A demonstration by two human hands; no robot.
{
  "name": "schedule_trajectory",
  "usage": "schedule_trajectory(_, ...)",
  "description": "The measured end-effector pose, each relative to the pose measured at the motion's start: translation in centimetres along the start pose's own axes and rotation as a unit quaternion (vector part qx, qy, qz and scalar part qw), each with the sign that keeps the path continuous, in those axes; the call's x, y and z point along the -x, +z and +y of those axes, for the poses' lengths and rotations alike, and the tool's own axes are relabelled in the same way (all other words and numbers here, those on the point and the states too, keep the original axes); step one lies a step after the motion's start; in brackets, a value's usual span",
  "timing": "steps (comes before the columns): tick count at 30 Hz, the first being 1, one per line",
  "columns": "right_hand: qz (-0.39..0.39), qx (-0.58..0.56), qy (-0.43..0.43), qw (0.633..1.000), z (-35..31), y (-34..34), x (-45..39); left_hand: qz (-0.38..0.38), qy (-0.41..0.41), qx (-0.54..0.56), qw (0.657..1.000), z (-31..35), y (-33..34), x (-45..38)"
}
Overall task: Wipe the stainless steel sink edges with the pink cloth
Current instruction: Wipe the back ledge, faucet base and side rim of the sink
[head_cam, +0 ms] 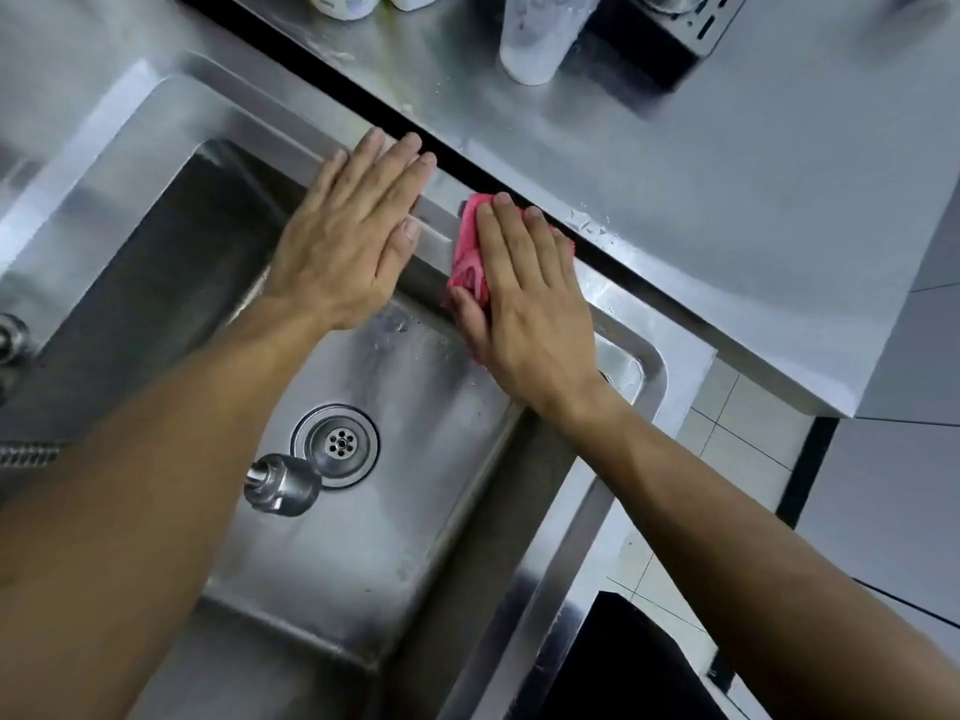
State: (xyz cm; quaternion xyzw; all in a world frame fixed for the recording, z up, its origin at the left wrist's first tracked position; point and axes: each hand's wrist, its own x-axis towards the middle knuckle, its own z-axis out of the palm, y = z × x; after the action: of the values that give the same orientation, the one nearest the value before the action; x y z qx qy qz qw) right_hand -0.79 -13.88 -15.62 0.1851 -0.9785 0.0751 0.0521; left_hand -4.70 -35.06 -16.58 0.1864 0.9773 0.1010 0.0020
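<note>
Right, both hands up on the far edge of the sink (171, 103). R hand (524, 298) lies flat on the pink cloth (470, 252), fingers straight, pressing it onto the sink rim next to the dark gap btw sink and the steel counter (727, 210); thumb sits along the cloth's lower edge at the basin lip. Cloth is bunched, mostly under the palm, w/ a fold poking out beyond the fingertips. L hand (348, 236) is flat too, fingers straight and together, palm down on the same rim, just beside the cloth but not touching it, holding nothing. Down in the basin: drain (336, 445) near the middle, tap spout (283, 484) hanging over it, water drops on the basin wall below the hands. Beyond the sink, on the counter, a frosted plastic cup (540, 39) stands upright, droplets nearby.
</note>
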Motion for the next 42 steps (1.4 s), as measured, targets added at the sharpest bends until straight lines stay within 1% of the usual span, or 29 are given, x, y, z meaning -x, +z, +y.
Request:
schedule_trajectory(3, -0.022, 0.006, 0.053, 0.998, 3.0, -1.3, 4.5, -0.016, -0.009, -0.004, 1.0, -0.2, 0.0, 0.0)
schedule_trajectory(5, -0.037, 0.005, 0.068, 0.997, 4.5, -2.2, 6.5, -0.021, -0.025, -0.001, 0.999, 0.5, -0.3, 0.1)
schedule_trajectory(7, -0.041, 0.007, 0.079, 0.996, 4.7, -2.4, 6.9, -0.028, -0.005, 0.0, 1.0, 2.4, -0.4, 0.2)
schedule_trajectory(9, -0.029, 0.012, 0.075, 0.997, 3.8, -2.3, 5.5, -0.033, 0.049, -0.017, 0.998, 4.7, 0.3, 0.6)
schedule_trajectory(10, -0.03, 0.007, 0.059, 0.998, 3.4, -2.1, 4.7, -0.03, 0.059, -0.023, 0.998, 5.5, 0.8, 0.7)
schedule_trajectory(12, -0.044, -0.008, 0.022, 0.999, 3.2, -2.0, 3.9, -0.025, 0.043, -0.023, 0.999, 6.2, 1.5, 0.8)
schedule_trajectory(14, -0.058, -0.011, 0.024, 0.998, 4.2, -2.3, 5.1, -0.026, 0.031, -0.011, 0.999, 6.1, 1.7, 0.8)
schedule_trajectory(15, -0.062, -0.012, 0.045, 0.997, 4.8, -2.6, 6.2, -0.03, 0.031, -0.007, 0.999, 6.0, 1.6, 0.9)
schedule_trajectory(17, -0.062, -0.04, 0.123, 0.99, 6.0, -3.7, 8.4, -0.038, 0.023, 0.001, 0.999, 6.1, 1.4, 0.9)
schedule_trajectory(19, -0.063, -0.085, 0.211, 0.972, 6.5, -4.6, 9.3, -0.041, -0.007, 0.004, 0.999, 7.3, 1.0, 0.8)
schedule_trajectory(20, -0.064, -0.096, 0.239, 0.964, 6.4, -4.8, 9.2, -0.042, -0.021, 0.006, 0.999, 8.2, 0.9, 0.7)
schedule_trajectory(21, -0.068, -0.1, 0.256, 0.959, 6.2, -4.9, 9.0, -0.044, -0.024, 0.01, 0.999, 9.2, 0.8, 0.6)
schedule_trajectory(24, -0.101, -0.114, 0.279, 0.948, 5.5, -5.7, 8.9, -0.053, 0.004, 0.011, 0.999, 11.7, 1.5, 0.8)
schedule_trajectory(25, -0.121, -0.111, 0.269, 0.949, 5.2, -6.3, 9.4, -0.054, 0.003, 0.014, 0.998, 11.8, 1.8, 0.8)
schedule_trajectory(26, -0.147, -0.1, 0.239, 0.955, 5.0, -6.9, 10.4, -0.054, -0.002, 0.019, 0.998, 11.8, 2.0, 0.7)
schedule_trajectory(28, -0.201, -0.081, 0.131, 0.967, 5.2, -8.3, 12.7, -0.057, -0.009, 0.032, 0.998, 11.6, 2.1, 0.6)
schedule_trajectory(29, -0.228, -0.092, 0.082, 0.966, 6.0, -8.6, 13.6, -0.059, -0.008, 0.036, 0.998, 11.5, 2.0, 0.6)
schedule_trajectory(30, -0.246, -0.111, 0.051, 0.962, 7.2, -8.8, 13.8, -0.061, -0.008, 0.039, 0.997, 11.5, 1.9, 0.6)
schedule_trajectory(31, -0.245, -0.123, 0.039, 0.961, 8.6, -8.6, 13.4, -0.062, -0.01, 0.042, 0.997, 11.6, 1.8, 0.6)
schedule_trajectory(32, -0.23, -0.125, 0.043, 0.964, 10.0, -8.2, 12.5, -0.062, -0.013, 0.043, 0.997, 11.6, 1.8, 0.6)
schedule_trajectory(34, -0.174, -0.123, 0.082, 0.973, 11.8, -7.4, 10.4, -0.061, -0.014, 0.04, 0.997, 11.7, 1.9, 0.6)
schedule_trajectory(36, -0.131, -0.114, 0.095, 0.98, 11.6, -6.8, 9.5, -0.062, -0.017, 0.031, 0.997, 11.7, 2.0, 0.5)
schedule_trajectory(37, -0.134, -0.102, 0.075, 0.983, 11.2, -6.6, 9.9, -0.064, -0.018, 0.029, 0.997, 11.7, 2.1, 0.4)
schedule_trajectory(38, -0.149, -0.084, 0.032, 0.985, 11.0, -6.8, 10.8, -0.064, -0.021, 0.027, 0.997, 11.7, 2.2, 0.4)
schedule_trajectory(39, -0.164, -0.066, -0.03, 0.984, 11.1, -6.9, 11.8, -0.063, -0.023, 0.027, 0.997, 11.8, 2.2, 0.4)
schedule_trajectory(40, -0.175, -0.056, -0.1, 0.978, 11.6, -7.1, 12.6, -0.063, -0.025, 0.028, 0.997, 11.9, 2.2, 0.4)
schedule_trajectory(42, -0.191, -0.051, -0.223, 0.955, 13.8, -7.4, 12.6, -0.063, -0.029, 0.026, 0.997, 12.2, 2.1, 0.5)
